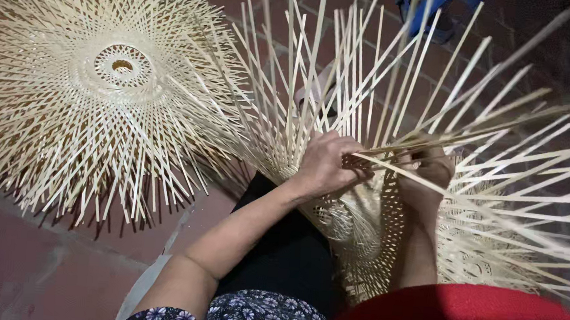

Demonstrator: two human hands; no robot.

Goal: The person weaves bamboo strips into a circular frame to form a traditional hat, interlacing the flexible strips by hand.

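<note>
A half-woven bamboo piece (366,231) stands on edge in front of me, with many loose pale strips (343,65) fanning up and to the right. My left hand (328,162) reaches in from the lower left and pinches strips at the woven rim. Behind the lattice, my right hand (433,169) grips a bamboo strip that runs off to the right. Strips partly hide its fingers.
A finished round woven bamboo disc (98,89) with a small centre hole lies on the red floor (22,256) at the left. A blue object (433,7) sits at the top. Red cloth (460,319) and floral fabric (236,315) fill the bottom edge.
</note>
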